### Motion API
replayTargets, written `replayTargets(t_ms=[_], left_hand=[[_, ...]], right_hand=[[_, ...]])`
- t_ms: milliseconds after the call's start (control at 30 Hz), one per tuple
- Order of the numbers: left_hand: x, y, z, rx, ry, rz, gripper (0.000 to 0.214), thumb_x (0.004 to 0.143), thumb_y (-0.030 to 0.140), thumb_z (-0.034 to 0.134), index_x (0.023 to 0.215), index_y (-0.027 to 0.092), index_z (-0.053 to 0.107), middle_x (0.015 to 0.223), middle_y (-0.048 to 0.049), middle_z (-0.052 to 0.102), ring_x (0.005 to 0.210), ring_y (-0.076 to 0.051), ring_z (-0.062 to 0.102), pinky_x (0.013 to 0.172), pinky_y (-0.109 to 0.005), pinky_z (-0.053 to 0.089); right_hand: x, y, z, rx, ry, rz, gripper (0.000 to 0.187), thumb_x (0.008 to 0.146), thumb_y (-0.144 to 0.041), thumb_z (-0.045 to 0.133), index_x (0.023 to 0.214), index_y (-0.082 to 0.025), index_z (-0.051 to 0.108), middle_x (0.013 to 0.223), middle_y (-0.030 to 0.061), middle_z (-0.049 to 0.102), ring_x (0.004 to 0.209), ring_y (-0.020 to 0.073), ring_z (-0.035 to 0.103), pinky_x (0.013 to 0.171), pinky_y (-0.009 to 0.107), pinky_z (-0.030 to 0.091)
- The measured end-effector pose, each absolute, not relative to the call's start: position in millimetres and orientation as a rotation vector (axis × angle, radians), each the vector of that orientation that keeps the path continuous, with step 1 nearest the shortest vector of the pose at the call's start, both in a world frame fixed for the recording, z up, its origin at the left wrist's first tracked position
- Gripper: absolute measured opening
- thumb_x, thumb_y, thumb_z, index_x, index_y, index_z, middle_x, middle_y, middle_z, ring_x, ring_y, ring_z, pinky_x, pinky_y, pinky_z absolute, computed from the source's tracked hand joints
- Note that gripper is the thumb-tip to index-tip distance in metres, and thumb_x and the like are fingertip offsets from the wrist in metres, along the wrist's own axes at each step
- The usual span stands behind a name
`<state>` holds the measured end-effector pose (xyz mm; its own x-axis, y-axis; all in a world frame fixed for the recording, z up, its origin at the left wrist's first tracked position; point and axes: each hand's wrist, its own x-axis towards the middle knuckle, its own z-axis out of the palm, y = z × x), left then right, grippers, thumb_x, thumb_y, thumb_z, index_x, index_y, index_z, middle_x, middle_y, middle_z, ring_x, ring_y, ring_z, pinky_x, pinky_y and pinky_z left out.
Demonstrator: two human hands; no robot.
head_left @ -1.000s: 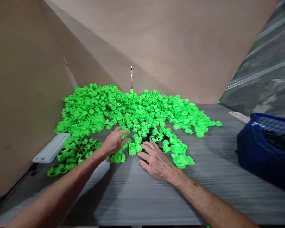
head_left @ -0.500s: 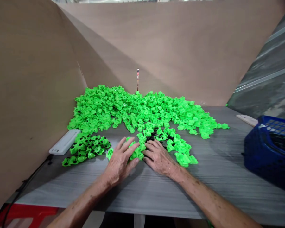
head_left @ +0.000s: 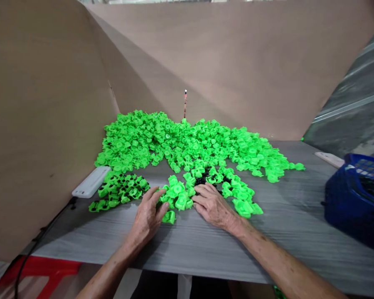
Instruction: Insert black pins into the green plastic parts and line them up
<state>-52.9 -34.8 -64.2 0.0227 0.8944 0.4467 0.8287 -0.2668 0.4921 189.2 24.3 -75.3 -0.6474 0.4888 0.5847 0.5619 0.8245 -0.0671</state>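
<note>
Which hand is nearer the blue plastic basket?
Right. The right hand is left of the basket, beside small bright-green plastic pieces; the left hand is farther left, also beside green pieces.

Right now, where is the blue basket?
In the head view, the blue basket stands on the grey table, cut off by the picture's right edge. A pale flat object lies behind its left side, and the right hand is off to its left.

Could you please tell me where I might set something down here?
One bare patch of table lies between the loose green parts and the blue basket; another lies between the forearms. It is crowded between the left hand and right hand, and at the back, under the green pile.
</note>
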Motion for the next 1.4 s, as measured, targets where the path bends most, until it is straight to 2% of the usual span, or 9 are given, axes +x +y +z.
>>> replayTargets(t_ms=[233, 367, 467, 600, 733, 867, 1033, 1200, 1400], left_hand=[[-124, -74, -55, 2.208, 2.334, 1.163, 0.045, 0.087, 0.045, 0.051, 0.121, 0.016, 0.057, 0.135, -0.0187, 0.051, 0.127, -0.034, 0.049, 0.106, -0.052, 0.04], [-168, -83, -46, 2.044, 2.592, 0.752, 0.067, 0.084, 0.052, 0.051, 0.138, 0.014, 0.041, 0.148, -0.0208, 0.036, 0.137, -0.04, 0.034, 0.106, -0.056, 0.037], [-184, -72, -40, 2.03, 2.49, 0.537, 0.081, 0.077, 0.057, 0.055, 0.143, 0.014, 0.035, 0.151, -0.0203, 0.033, 0.135, -0.039, 0.039, 0.103, -0.05, 0.042], [-196, -51, -36, 2.098, 2.367, 0.411, 0.088, 0.074, 0.059, 0.057, 0.143, 0.009, 0.035, 0.15, -0.0232, 0.035, 0.133, -0.039, 0.042, 0.102, -0.048, 0.042], [-203, -39, -40, 2.146, 2.357, 0.338, 0.087, 0.073, 0.059, 0.059, 0.141, 0.008, 0.04, 0.147, -0.0242, 0.04, 0.13, -0.041, 0.044, 0.1, -0.05, 0.042], [-205, -36, -49, 2.223, 2.337, 0.428, 0.082, 0.073, 0.056, 0.06, 0.138, 0.009, 0.044, 0.141, -0.0222, 0.047, 0.125, -0.039, 0.048, 0.098, -0.05, 0.043], [-206, -37, -61, 2.278, 2.224, 0.588, 0.081, 0.071, 0.059, 0.062, 0.133, 0.01, 0.05, 0.135, -0.0224, 0.05, 0.121, -0.038, 0.051, 0.098, -0.049, 0.045], [-207, -38, -64, 2.273, 2.116, 0.684, 0.078, 0.067, 0.06, 0.064, 0.127, 0.011, 0.055, 0.135, -0.0221, 0.049, 0.124, -0.039, 0.048, 0.101, -0.05, 0.042], [-208, -34, -56, 2.213, 2.094, 0.581, 0.08, 0.063, 0.056, 0.069, 0.129, 0.014, 0.055, 0.138, -0.0196, 0.051, 0.123, -0.039, 0.049, 0.102, -0.052, 0.041]], right_hand=[[188, 21, -55, -0.626, -2.141, -0.112, 0.017, 0.085, -0.012, 0.054, 0.091, -0.018, 0.068, 0.104, 0.0127, 0.065, 0.098, 0.0242, 0.061, 0.09, 0.046, 0.051], [149, 22, -16, -0.517, -2.24, -0.045, 0.024, 0.083, -0.022, 0.06, 0.105, -0.017, 0.068, 0.118, 0.0153, 0.06, 0.111, 0.0274, 0.058, 0.095, 0.047, 0.048], [98, 29, 7, -0.544, -2.494, 0.021, 0.058, 0.071, -0.042, 0.074, 0.124, -0.022, 0.061, 0.142, 0.0168, 0.043, 0.126, 0.038, 0.045, 0.103, 0.058, 0.038], [35, 47, 10, -0.771, -2.773, 0.293, 0.103, 0.061, -0.058, 0.078, 0.148, -0.033, 0.031, 0.157, 0.0167, 0.02, 0.137, 0.0525, 0.023, 0.1, 0.072, 0.03], [-2, 69, 0, -0.919, -2.901, 0.546, 0.121, 0.052, -0.067, 0.078, 0.151, -0.038, 0.015, 0.161, 0.0143, 0.007, 0.139, 0.0559, 0.013, 0.101, 0.076, 0.025], [-18, 82, -9, -0.907, -2.981, 0.565, 0.116, 0.053, -0.068, 0.077, 0.15, -0.036, 0.023, 0.16, 0.0145, 0.012, 0.139, 0.0547, 0.016, 0.1, 0.075, 0.027], [-21, 79, -24, -0.764, -2.907, 0.435, 0.097, 0.063, -0.064, 0.072, 0.145, -0.028, 0.036, 0.15, 0.0148, 0.035, 0.131, 0.044, 0.038, 0.1, 0.065, 0.036], [-20, 73, -31, -0.665, -2.855, 0.369, 0.095, 0.056, -0.057, 0.079, 0.138, -0.023, 0.045, 0.137, 0.0136, 0.045, 0.118, 0.0356, 0.051, 0.093, 0.051, 0.046], [-24, 77, -29, -0.583, -2.834, 0.477, 0.094, 0.052, -0.049, 0.083, 0.134, -0.02, 0.048, 0.126, 0.0112, 0.051, 0.111, 0.0316, 0.056, 0.092, 0.046, 0.049]])
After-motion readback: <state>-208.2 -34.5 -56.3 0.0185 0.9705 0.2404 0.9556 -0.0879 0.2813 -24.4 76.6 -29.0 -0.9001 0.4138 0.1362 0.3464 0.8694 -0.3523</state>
